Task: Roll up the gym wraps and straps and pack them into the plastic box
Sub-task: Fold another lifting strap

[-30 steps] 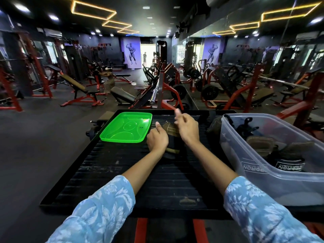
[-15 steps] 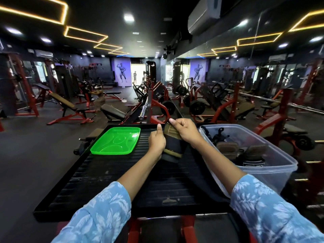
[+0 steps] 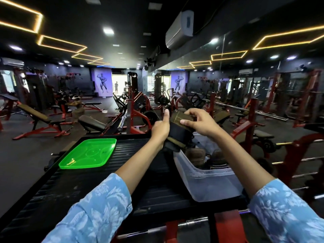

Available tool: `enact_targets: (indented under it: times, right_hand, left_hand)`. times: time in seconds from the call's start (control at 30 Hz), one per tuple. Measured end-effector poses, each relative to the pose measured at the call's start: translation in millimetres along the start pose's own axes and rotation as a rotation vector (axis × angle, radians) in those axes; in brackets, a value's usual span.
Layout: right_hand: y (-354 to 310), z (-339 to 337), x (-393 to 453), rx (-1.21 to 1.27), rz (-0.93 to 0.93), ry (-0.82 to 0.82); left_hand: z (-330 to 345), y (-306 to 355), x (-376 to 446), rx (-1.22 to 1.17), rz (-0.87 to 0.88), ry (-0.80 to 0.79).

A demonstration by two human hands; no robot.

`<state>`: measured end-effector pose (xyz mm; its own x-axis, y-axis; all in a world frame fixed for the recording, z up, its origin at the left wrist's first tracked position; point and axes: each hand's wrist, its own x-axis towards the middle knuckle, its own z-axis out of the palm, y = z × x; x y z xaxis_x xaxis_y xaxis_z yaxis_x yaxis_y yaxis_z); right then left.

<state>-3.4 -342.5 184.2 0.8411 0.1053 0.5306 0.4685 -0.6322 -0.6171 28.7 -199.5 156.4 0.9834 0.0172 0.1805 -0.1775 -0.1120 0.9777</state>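
we are holding the rolled wrap (image 3: 177, 130) up in the air above the far right corner of the surface (image 3: 140, 155), our left hand (image 3: 160, 128) gripping its lower end and our right hand (image 3: 199, 122) pinching the top. the plastic box (image 3: 210, 183) is sitting open just below and right, nearer our right hand.

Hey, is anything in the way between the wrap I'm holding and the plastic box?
Nothing visible is. The wrap, held by the left hand and right hand, sits above the far end of the plastic box. The box is open on top, its green lid lying off to the left.
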Motion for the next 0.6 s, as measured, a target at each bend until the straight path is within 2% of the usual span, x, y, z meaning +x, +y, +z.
enact_targets:
  times: [0.07, 0.13, 0.2, 0.27, 0.33, 0.4, 0.47, 0.53, 0.6]
  right_hand:
    - [12.5, -7.0, -7.6, 0.187, 0.089, 0.150]
    - [19.3, -14.6, -19.2, 0.491, 0.246, 0.271]
    - [25.4, -17.9, -29.6, 0.741, 0.394, 0.324]
    - [30.8, -18.1, -37.5, 0.880, 0.448, 0.328]
    - [38.4, -18.4, -42.3, 0.937, 0.479, 0.304]
    - [48.7, -20.8, -42.9, 0.889, 0.547, 0.291]
    - [59.2, -28.1, -42.2, 0.632, 0.568, 0.308]
    - [62.3, -38.2, -43.5, 0.318, 0.473, 0.358]
    - [55.2, -49.1, -46.2, 0.155, 0.252, 0.265]
  left_hand:
    - [6.6, 5.6, 4.0, 0.013, 0.098, 0.011]
    - [15.3, 7.1, 2.9, -0.022, 0.157, 0.040]
    - [26.2, 2.6, -2.5, -0.072, 0.106, -0.087]
    - [41.2, -4.7, -8.9, -0.137, 0.018, -0.281]
    - [52.4, -8.0, -13.0, -0.213, 0.046, -0.303]
    - [56.1, -9.8, -10.3, -0.176, 0.123, -0.255]
    - [54.0, -7.8, -6.0, 0.037, 0.221, -0.254]
    - [48.7, -2.6, -6.5, 0.267, 0.310, -0.310]
    - [44.4, 3.4, -7.6, 0.488, 0.397, -0.411]
